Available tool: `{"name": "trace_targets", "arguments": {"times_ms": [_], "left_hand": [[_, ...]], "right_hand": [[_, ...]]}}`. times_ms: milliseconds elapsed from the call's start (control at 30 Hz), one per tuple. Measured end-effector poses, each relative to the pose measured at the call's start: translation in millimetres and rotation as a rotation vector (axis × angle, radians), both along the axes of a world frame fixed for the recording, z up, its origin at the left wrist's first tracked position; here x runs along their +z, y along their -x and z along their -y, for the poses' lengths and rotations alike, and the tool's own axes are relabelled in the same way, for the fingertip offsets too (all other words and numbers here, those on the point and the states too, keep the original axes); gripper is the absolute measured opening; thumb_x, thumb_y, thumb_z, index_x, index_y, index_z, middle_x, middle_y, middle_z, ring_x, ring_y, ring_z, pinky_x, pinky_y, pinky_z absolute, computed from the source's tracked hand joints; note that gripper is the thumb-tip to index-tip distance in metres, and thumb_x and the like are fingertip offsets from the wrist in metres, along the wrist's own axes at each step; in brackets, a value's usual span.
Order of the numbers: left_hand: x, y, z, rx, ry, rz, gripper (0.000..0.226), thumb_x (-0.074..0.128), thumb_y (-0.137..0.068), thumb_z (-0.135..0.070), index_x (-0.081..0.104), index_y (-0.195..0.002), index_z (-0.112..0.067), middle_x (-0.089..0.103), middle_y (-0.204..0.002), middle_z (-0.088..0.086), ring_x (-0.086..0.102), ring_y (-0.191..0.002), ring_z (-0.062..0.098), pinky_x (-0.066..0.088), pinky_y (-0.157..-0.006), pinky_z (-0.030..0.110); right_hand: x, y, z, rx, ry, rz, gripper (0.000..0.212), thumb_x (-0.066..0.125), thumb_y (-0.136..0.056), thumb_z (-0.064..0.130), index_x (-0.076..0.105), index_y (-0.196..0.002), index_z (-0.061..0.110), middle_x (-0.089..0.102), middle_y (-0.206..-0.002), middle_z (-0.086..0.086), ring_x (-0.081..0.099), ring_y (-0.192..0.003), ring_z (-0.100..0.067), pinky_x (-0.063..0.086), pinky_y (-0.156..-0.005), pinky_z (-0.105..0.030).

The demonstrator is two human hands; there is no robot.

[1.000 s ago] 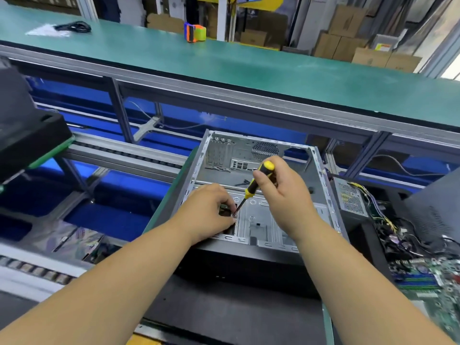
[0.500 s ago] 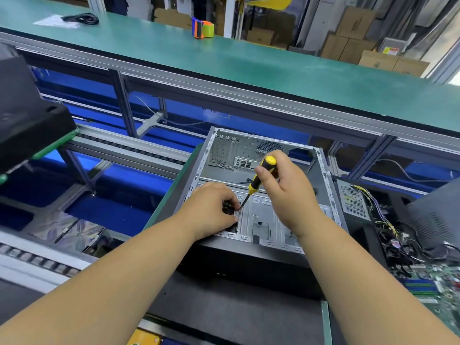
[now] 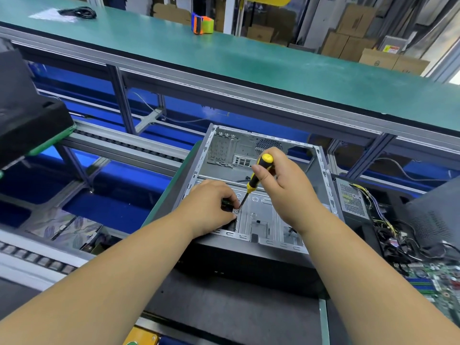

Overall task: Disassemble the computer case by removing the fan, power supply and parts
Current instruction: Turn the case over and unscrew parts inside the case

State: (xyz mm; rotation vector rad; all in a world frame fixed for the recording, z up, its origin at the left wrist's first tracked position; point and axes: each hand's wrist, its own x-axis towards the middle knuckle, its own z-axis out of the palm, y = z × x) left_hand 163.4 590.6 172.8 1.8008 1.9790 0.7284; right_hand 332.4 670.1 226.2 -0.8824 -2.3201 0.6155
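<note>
Since the frame a second before, little had shifted except my view, which had tipped so the computer case (image 3: pixel 251 190) sat lower before me; my hands had kept their places inside it. My right hand (image 3: pixel 286 188) was curled round the yellow-and-black screwdriver (image 3: pixel 257 174), thumb against the handle, with the shaft slanting down and to the left from my fingers until its tip met a small silver screw (image 3: pixel 236 211) on the case floor. My left hand (image 3: pixel 211 207) was curled just beside that tip, fingertips pinching a small dark part (image 3: pixel 227 204); I think it was a bracket or drive fitting, but my knuckles hid most of it. Beyond my fingers rose the case's rear wall with its port cutouts. To the right of my right hand, outside the case, lay the power supply (image 3: pixel 352 200) with its cable bundle, and nearer me a green circuit board (image 3: pixel 433 282).
</note>
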Motion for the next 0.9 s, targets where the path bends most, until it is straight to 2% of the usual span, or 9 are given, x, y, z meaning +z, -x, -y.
{"name": "trace_targets", "arguments": {"times_ms": [133,200,300,400,467,600,733,833,900], "left_hand": [[0.2,-0.3,-0.4,0.004,-0.001,0.004,0.017,0.077,-0.077,-0.031,0.067,-0.089,-0.038,0.059,-0.095,-0.018,0.047,-0.107,0.009,0.039,-0.102,0.036],[0.1,-0.2,-0.4,0.003,0.0,0.001,0.017,0.076,-0.077,-0.031,0.067,-0.089,-0.038,0.059,-0.095,-0.018,0.046,-0.107,0.009,0.038,-0.102,0.036],[-0.3,0.2,-0.1,-0.001,-0.003,0.002,0.016,0.076,-0.077,-0.03,0.066,-0.088,-0.038,0.058,-0.095,-0.019,0.046,-0.107,0.009,0.037,-0.103,0.036],[-0.6,0.4,0.0,-0.007,-0.004,0.004,0.016,0.077,-0.078,-0.03,0.067,-0.089,-0.037,0.059,-0.096,-0.018,0.046,-0.108,0.01,0.037,-0.103,0.037],[-1.2,0.6,-0.3,-0.008,-0.001,-0.002,0.016,0.077,-0.078,-0.03,0.067,-0.089,-0.037,0.059,-0.096,-0.017,0.046,-0.108,0.01,0.037,-0.103,0.037],[-1.6,0.9,-0.8,-0.008,0.004,-0.016,0.015,0.076,-0.078,-0.033,0.067,-0.09,-0.037,0.059,-0.096,-0.017,0.046,-0.108,0.01,0.038,-0.103,0.038],[-0.8,0.7,-0.9,-0.013,0.01,-0.014,0.018,0.076,-0.078,-0.032,0.062,-0.087,-0.04,0.059,-0.097,-0.018,0.046,-0.109,0.01,0.037,-0.103,0.038],[-0.3,0.6,-0.9,-0.012,0.009,-0.009,0.02,0.076,-0.078,-0.03,0.062,-0.086,-0.042,0.059,-0.097,-0.017,0.047,-0.11,0.011,0.038,-0.103,0.037],[0.0,0.3,-0.8,-0.011,0.012,-0.008,0.02,0.076,-0.079,-0.03,0.061,-0.087,-0.042,0.059,-0.098,-0.017,0.046,-0.11,0.011,0.038,-0.103,0.037]], "right_hand": [[1.9,-1.0,0.4,-0.004,0.004,-0.019,0.022,0.046,-0.101,0.044,0.047,-0.096,0.022,0.056,-0.079,0.04,0.051,-0.071,0.006,0.033,-0.056,-0.029],[2.3,-0.5,0.5,-0.002,0.002,-0.008,0.022,0.045,-0.1,0.044,0.047,-0.095,0.023,0.054,-0.079,0.041,0.05,-0.07,0.006,0.032,-0.055,-0.028],[1.7,1.2,0.9,0.001,0.003,0.0,0.023,0.045,-0.099,0.047,0.046,-0.095,0.024,0.056,-0.075,0.034,0.05,-0.068,0.005,0.031,-0.055,-0.028],[4.3,2.7,-0.2,0.029,0.004,0.017,0.021,0.047,-0.1,0.042,0.047,-0.095,0.022,0.053,-0.077,0.043,0.05,-0.069,0.009,0.032,-0.054,-0.018],[8.1,2.8,-1.9,0.066,0.041,0.022,0.019,0.049,-0.1,0.04,0.047,-0.094,0.023,0.056,-0.076,0.039,0.051,-0.068,0.008,0.033,-0.054,-0.015],[18.7,4.1,-3.9,0.155,0.096,0.098,0.018,0.053,-0.098,0.041,0.049,-0.091,0.025,0.058,-0.075,0.015,0.048,-0.066,-0.002,0.037,-0.057,-0.021],[33.6,6.9,-9.0,0.149,0.108,0.127,0.006,0.064,-0.091,0.029,0.059,-0.094,0.027,0.058,-0.084,0.011,0.052,-0.071,-0.003,0.042,-0.064,-0.024],[42.1,9.6,-9.0,0.117,0.083,0.147,0.024,0.064,-0.084,0.018,0.056,-0.101,0.032,0.057,-0.081,0.011,0.054,-0.069,-0.004,0.045,-0.063,-0.024],[44.5,12.5,-7.5,0.114,0.017,0.224,0.021,0.06,-0.082,0.017,0.056,-0.099,0.03,0.056,-0.082,0.009,0.052,-0.07,-0.006,0.042,-0.062,-0.027]]}}
